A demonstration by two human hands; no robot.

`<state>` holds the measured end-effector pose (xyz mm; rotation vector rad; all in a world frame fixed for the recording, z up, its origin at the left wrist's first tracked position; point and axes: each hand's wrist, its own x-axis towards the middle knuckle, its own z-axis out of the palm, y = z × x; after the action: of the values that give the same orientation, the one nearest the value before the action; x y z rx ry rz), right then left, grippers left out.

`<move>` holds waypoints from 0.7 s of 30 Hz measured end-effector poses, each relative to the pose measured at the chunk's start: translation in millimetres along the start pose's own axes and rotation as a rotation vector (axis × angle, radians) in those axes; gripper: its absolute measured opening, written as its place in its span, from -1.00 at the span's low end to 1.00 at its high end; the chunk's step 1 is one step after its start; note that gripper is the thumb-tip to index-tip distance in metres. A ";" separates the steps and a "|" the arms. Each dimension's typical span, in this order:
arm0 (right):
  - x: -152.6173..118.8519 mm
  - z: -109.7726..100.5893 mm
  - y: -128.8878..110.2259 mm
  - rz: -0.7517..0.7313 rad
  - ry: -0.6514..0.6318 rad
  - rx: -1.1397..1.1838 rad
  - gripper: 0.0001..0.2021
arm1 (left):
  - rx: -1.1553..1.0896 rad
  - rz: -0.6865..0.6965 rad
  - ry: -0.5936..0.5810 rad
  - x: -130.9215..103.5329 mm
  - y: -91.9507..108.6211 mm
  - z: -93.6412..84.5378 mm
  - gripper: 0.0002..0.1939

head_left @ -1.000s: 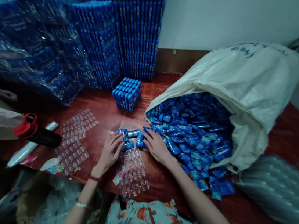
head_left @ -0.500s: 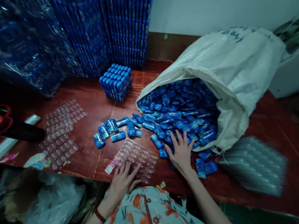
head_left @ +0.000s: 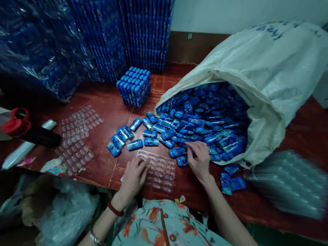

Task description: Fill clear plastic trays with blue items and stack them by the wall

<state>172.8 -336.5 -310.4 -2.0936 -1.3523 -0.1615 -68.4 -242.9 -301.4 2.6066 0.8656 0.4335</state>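
The left hand (head_left: 133,177) lies flat, fingers spread, on the near edge of a clear blister tray (head_left: 158,170) at the front of the wooden table (head_left: 110,114); it presses the tray down and holds nothing between the fingers. Just to the right of that tray, the right hand (head_left: 199,159) rests among the loose blue packets (head_left: 201,128) that spill from the mouth of a white sack (head_left: 266,72). Its fingers are curled and drawn together at the tips, apparently pinching one packet, though the blue pieces crowd too closely to tell which one it has.

Beyond the left fingertips, a short row of packets (head_left: 129,138) lies spread out on the wood, apart from the main heap. Farther back from both hands stands a neat block of packets (head_left: 134,86) packed upright, and behind it tall wrapped stacks of blue goods (head_left: 126,26) lean against the wall.

To the left of the left hand lie more empty clear trays (head_left: 76,139), and past them a dark bottle with a red cap (head_left: 27,130) on its side. Right of the right hand, two packets (head_left: 232,180) lie near the table's front edge, next to a blurred pile of clear trays (head_left: 291,184).
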 end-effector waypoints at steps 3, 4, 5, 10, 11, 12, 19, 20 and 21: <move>-1.8 -12.9 -8.0 -0.156 -0.311 -0.059 -0.71 | 0.020 -0.083 0.090 34.6 -13.6 -4.1 -0.74; -0.2 -14.0 -12.5 -0.202 -0.409 -0.109 -0.71 | 0.070 -0.083 0.067 46.7 -16.2 -3.9 -0.76; 2.2 -13.7 -17.3 -0.235 -0.491 -0.164 -0.70 | 0.130 -0.074 0.024 58.3 -17.7 -3.3 -0.76; 17.2 -5.0 -34.8 -0.236 -0.694 -0.313 -0.60 | 0.268 0.031 -0.232 96.8 -21.3 1.5 -0.66; 19.5 -4.0 -34.9 -0.236 -0.720 -0.301 -0.59 | 0.265 0.050 -0.259 100.0 -23.5 2.2 -0.65; 21.5 -3.5 -33.7 -0.239 -0.743 -0.281 -0.58 | 0.260 0.071 -0.276 101.8 -26.3 2.9 -0.65; 26.8 -4.2 -21.8 -0.242 -0.817 -0.248 -0.64 | 0.264 0.127 -0.263 91.3 -43.8 10.2 -0.61; 26.8 -5.4 -22.5 -0.245 -0.821 -0.268 -0.65 | 0.264 0.133 -0.254 88.5 -44.9 11.4 -0.61; 26.6 -7.1 -23.6 -0.249 -0.822 -0.290 -0.66 | 0.265 0.143 -0.241 85.9 -45.8 12.3 -0.62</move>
<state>166.6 -313.4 -283.1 -2.3246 -2.1713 0.4849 -21.2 -158.3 -316.9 2.8966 0.6987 0.0370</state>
